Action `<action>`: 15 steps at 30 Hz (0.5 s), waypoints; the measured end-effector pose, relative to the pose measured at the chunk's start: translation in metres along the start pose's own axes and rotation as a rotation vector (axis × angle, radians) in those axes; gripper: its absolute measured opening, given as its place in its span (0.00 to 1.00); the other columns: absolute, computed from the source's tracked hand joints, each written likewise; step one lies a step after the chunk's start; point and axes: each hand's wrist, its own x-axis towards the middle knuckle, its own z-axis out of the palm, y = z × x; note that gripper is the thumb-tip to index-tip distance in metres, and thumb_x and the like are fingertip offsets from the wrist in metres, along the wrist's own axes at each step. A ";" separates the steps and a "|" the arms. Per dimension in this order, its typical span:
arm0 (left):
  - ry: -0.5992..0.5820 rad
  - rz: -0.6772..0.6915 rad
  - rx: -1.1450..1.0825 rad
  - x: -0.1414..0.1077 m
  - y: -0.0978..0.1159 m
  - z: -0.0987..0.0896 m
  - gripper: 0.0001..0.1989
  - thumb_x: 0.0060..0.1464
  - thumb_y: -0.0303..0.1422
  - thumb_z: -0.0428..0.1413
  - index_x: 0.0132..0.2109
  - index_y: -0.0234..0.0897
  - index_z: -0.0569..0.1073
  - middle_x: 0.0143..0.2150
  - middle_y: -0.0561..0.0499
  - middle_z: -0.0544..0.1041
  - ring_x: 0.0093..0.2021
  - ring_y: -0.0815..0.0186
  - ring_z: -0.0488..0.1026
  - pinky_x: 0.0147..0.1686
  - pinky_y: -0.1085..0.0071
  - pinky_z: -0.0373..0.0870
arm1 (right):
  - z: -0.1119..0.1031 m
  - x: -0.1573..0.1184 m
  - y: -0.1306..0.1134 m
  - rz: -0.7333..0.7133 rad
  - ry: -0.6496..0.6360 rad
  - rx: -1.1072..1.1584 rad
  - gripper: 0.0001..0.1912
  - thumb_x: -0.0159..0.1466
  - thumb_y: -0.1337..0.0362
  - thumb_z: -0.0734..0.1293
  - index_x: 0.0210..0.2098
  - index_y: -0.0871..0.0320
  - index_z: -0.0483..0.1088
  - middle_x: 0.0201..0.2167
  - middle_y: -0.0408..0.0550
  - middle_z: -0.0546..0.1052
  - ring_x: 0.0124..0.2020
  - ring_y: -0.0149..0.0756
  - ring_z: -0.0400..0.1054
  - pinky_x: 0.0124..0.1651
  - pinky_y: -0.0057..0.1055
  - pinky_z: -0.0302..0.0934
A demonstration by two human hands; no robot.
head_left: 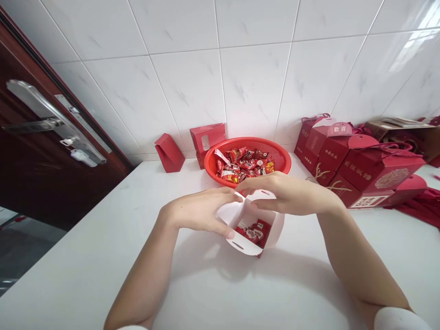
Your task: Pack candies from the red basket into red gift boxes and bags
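"White cuffs [395, 318] come nearest, two of them, then two bare forearms [146, 275] reaching in over the tabletop [254, 293]."

"And what are the hands on?"

"One open box [277, 231], white inside and red outside, standing near the middle of the tabletop. The left hand [199, 211] is half open, thumb on the near flap, fingers apart from it and touching the flaps further back."

"The other?"

"The right hand [295, 195] has its fingers bent over the far flaps. Whether they pinch the card, I can't tell."

"Anything inside?"

"Red-wrapped sweets [256, 231], overlapping too much to count."

"Elbow room?"

"Broad on the left: white surface from the forearm right out to the tabletop's left edge. On the right, a narrower stretch, then stacked gift boxes [374, 167], several, too overlapped for a sure count. Behind it's tight: one red basket [282, 158], heaped with candies [245, 162], just beyond the box."

"Further back?"

"Two red cartons [170, 153], a small gap between them, near the tabletop's far left corner. One cardboard box [424, 142] behind the gift boxes. Then the tiled wall [254, 91], and off past the left edge, one dark door [30, 174] with keys [80, 155] hanging at its lock."
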 end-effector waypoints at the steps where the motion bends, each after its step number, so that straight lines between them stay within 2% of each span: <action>1: -0.006 -0.019 0.001 -0.001 0.001 0.000 0.34 0.53 0.49 0.61 0.65 0.47 0.66 0.64 0.49 0.70 0.61 0.51 0.68 0.53 0.67 0.65 | -0.001 -0.001 0.000 -0.004 0.012 -0.016 0.14 0.67 0.65 0.63 0.52 0.55 0.72 0.47 0.49 0.79 0.43 0.39 0.74 0.41 0.31 0.64; 6: -0.024 -0.072 -0.008 -0.003 0.006 0.000 0.35 0.52 0.49 0.61 0.65 0.45 0.66 0.64 0.49 0.69 0.61 0.51 0.68 0.51 0.68 0.67 | -0.008 -0.009 -0.001 0.073 0.011 -0.119 0.15 0.68 0.61 0.63 0.53 0.54 0.72 0.43 0.50 0.80 0.40 0.41 0.74 0.40 0.32 0.63; 11: 0.001 -0.053 -0.022 -0.006 0.008 0.002 0.35 0.52 0.49 0.61 0.66 0.48 0.65 0.67 0.49 0.65 0.65 0.49 0.64 0.53 0.66 0.67 | -0.014 -0.022 0.004 0.351 -0.004 -0.260 0.17 0.65 0.55 0.65 0.51 0.53 0.72 0.40 0.51 0.78 0.40 0.44 0.72 0.41 0.34 0.63; 15: 0.029 -0.004 -0.030 -0.011 0.007 0.001 0.35 0.52 0.50 0.61 0.65 0.49 0.66 0.65 0.49 0.66 0.65 0.49 0.63 0.55 0.66 0.65 | -0.019 -0.032 0.009 0.549 -0.048 -0.342 0.17 0.62 0.56 0.68 0.49 0.54 0.72 0.40 0.50 0.77 0.39 0.44 0.73 0.38 0.34 0.63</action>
